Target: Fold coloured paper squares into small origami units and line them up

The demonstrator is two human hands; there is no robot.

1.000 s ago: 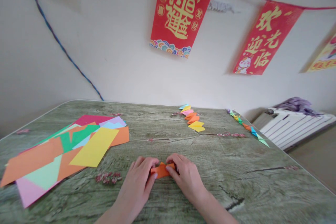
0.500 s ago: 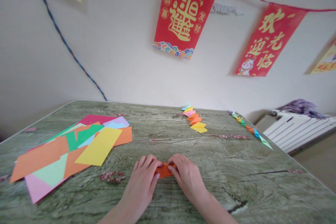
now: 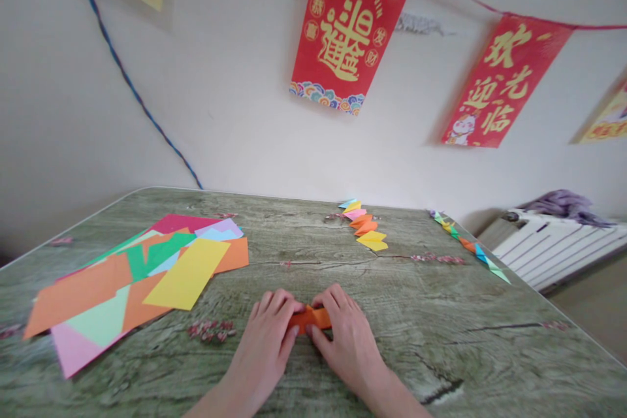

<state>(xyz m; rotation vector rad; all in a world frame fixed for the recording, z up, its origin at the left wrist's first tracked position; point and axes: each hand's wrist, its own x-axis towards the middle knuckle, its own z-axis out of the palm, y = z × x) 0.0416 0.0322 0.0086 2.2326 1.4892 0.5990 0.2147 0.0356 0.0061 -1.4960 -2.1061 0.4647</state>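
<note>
A small folded orange paper (image 3: 313, 319) lies on the wood-patterned table (image 3: 431, 313) near its front edge. My left hand (image 3: 267, 339) pinches its left end with curled fingers. My right hand (image 3: 343, 336) presses and grips its right end, thumb under, fingers over the top. Most of the paper is hidden between the two hands.
A fan of coloured paper sheets (image 3: 142, 281) lies at the left. A row of folded paper pieces (image 3: 365, 225) sits at the back middle, and a chain of folded pieces (image 3: 470, 245) runs along the right edge. A white radiator (image 3: 553, 245) stands beyond. Red banners hang on the wall.
The orange paper looks flatter and narrower now; its raised point is pressed down. My right hand's fingers have shifted over its top. The view has drifted slightly.
</note>
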